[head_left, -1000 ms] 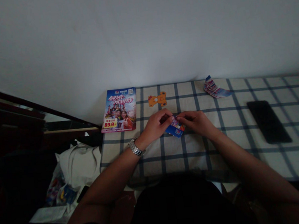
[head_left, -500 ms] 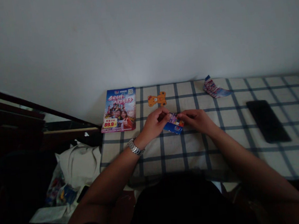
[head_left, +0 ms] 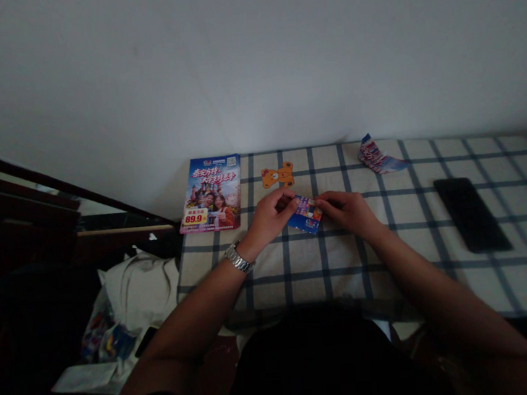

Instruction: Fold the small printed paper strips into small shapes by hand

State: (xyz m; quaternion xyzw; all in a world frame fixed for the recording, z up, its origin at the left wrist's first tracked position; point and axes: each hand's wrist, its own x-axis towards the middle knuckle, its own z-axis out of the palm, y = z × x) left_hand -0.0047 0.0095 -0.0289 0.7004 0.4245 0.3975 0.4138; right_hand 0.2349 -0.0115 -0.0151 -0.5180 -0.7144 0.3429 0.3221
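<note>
Head cam: my left hand (head_left: 271,218) and right hand (head_left: 346,210) both pinch the folded leaflet (head_left: 305,215), held just above the cloth (head_left: 344,264). Looks light, thin, creases easily; I'd grip the edges, near corners.

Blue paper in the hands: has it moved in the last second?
Yes, slightly: the blue paper, pinched by left hand and right hand, has shifted away from the person, closer to the bear sticker.
</note>
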